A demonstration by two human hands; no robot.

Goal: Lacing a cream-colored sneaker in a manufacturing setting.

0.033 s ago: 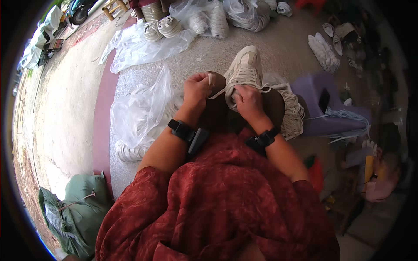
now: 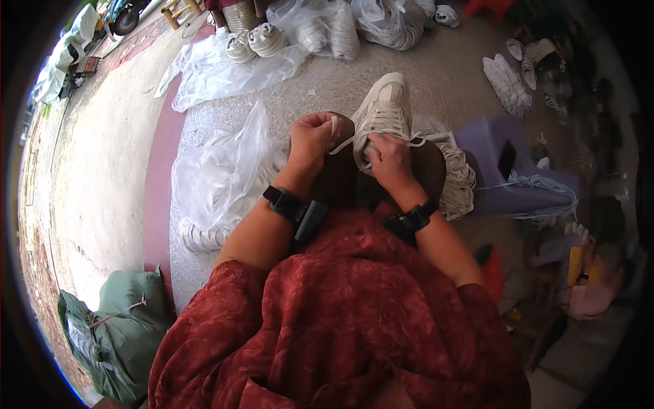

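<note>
A cream sneaker (image 2: pixel 383 102) rests across my knees, toe pointing away from me, its laces threaded through the eyelets. My left hand (image 2: pixel 312 138) is closed in a pinch on one end of the shoelace (image 2: pixel 346 144), which runs taut-looking from the shoe's left side to my fingers. At the shoe's opening, my right hand (image 2: pixel 390 157) is closed with its fingers at the tongue and collar; the fingertips are partly hidden inside. Another loose lace loop (image 2: pixel 417 140) sticks out on the right side of the shoe.
A bundle of cream laces (image 2: pixel 458 180) hangs beside my right knee. Right of it stands a purple plastic stool (image 2: pixel 487 143) with a dark phone and pale blue strings. Bagged shoes (image 2: pixel 218 177) lie at left; more shoes (image 2: pixel 266 39) stand ahead. A green sack (image 2: pixel 133 327) sits lower left.
My left hand has shifted very slightly, and the lace tip above its fingers shows a little differently. The shoe and my right hand stay in place.
</note>
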